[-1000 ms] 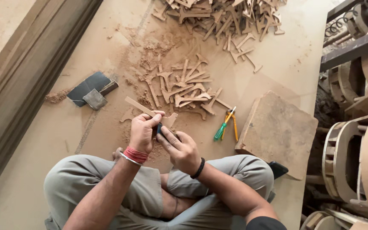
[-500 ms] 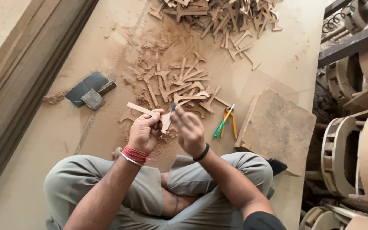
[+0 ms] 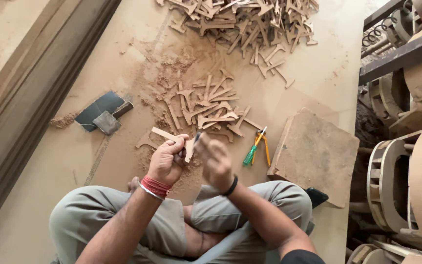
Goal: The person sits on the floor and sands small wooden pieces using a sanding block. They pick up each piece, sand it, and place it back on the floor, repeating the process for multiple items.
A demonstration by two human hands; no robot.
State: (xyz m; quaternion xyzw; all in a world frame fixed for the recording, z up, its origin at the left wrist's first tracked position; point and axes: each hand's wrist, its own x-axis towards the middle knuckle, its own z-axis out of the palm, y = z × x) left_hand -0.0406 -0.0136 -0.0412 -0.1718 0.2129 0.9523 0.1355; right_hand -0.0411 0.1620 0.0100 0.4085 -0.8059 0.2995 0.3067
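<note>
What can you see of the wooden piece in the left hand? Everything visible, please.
The wooden piece is a thin, flat cut-out of pale brown wood or board, like the loose ones on the floor. A straight arm sticks out up-left of the left hand; another part shows by the thumb. It is held in the air above the lap, gripped by the left-hand fingers. The blurred right hand brings a dark slim tool to its right end; contact cannot be told.

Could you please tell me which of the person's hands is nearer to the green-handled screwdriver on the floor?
Right: the right hand is just beside the green-handled screwdriver; the left hand is farther away.
</note>
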